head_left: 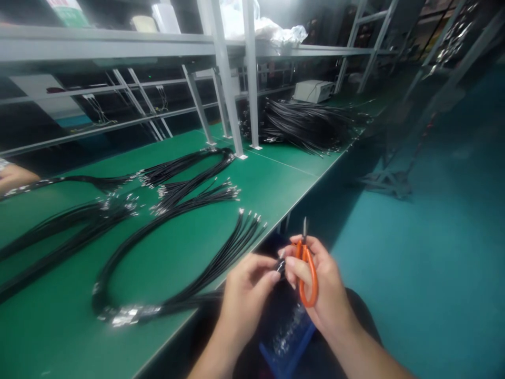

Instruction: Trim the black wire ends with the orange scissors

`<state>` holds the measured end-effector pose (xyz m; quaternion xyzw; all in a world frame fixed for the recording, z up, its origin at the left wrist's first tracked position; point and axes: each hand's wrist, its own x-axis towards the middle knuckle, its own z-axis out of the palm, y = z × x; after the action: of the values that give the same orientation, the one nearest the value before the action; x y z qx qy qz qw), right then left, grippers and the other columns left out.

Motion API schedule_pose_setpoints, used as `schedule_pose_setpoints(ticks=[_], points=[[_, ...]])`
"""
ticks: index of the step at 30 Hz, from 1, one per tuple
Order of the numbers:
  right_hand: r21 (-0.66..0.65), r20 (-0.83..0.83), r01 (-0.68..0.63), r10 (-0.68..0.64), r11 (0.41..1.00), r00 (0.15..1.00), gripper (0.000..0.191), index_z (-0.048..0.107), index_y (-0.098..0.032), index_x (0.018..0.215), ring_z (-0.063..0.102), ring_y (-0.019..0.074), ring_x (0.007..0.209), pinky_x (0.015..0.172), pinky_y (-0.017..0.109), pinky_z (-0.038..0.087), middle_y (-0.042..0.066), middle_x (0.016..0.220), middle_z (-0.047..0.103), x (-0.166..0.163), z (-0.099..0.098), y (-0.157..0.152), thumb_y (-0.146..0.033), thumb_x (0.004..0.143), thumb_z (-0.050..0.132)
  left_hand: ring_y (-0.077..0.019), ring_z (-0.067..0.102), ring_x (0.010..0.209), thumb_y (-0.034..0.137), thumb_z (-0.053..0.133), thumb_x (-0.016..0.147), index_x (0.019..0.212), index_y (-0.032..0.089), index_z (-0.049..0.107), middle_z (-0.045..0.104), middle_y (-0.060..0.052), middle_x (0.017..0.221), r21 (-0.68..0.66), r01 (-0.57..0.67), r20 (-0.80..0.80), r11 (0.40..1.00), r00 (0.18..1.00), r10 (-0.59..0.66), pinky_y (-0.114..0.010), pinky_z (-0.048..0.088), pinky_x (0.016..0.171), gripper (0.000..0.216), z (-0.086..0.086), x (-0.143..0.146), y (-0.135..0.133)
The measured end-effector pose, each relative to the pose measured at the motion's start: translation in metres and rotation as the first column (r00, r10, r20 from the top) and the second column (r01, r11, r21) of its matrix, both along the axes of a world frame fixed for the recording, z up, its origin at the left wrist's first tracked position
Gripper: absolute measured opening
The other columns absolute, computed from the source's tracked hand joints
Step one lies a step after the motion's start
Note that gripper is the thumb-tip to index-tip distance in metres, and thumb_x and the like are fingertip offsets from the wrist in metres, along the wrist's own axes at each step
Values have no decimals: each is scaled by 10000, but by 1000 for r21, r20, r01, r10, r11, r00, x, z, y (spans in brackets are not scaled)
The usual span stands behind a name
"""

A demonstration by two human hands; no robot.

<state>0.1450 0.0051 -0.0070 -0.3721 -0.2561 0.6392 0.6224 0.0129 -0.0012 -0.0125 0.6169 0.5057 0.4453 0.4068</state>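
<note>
My left hand [246, 289] pinches the end of a black cable [280, 266] between thumb and fingers, just past the bench's front edge. Scissors with orange handles [314, 281] rest in my right hand [329, 287], blades pointing up and away. The right thumb and fingertips also meet at the cable end, close to the left fingertips. Black cables run from behind my left wrist back to a looped bundle [103, 284] on the green bench [173, 263]. Several strands with light tips fan out beside it [236, 237].
More black cable bundles [74, 226] lie at the left, near another person's hand [16, 178]. A large cable pile [303, 123] sits farther back, by a pale box [313, 91]. Metal posts [229, 95] carry a shelf [118, 45]. Below my hands is a blue bin [303, 342].
</note>
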Motion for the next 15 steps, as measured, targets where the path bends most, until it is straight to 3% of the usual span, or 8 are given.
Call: schedule_pose_setpoints(ticks=[8,15], points=[[18,41,37,-38,999,998,310,520,-197,918,576,87,528,492,192,448,-23,712,657,-2,1,1,-150,690,725,-129,568,645,173,636,786,719,186,692,640,2,704,24,-15,-63,1000,998,17,-228,437,627,88,13,4,-2],[29,71,68,-70,997,995,289,527,-196,903,607,104,531,527,223,495,-27,701,659,-3,-1,0,-150,698,725,-137,582,664,196,615,814,751,196,691,650,-1,723,73,-41,-153,996,987,52,-233,435,634,97,8,4,-6]])
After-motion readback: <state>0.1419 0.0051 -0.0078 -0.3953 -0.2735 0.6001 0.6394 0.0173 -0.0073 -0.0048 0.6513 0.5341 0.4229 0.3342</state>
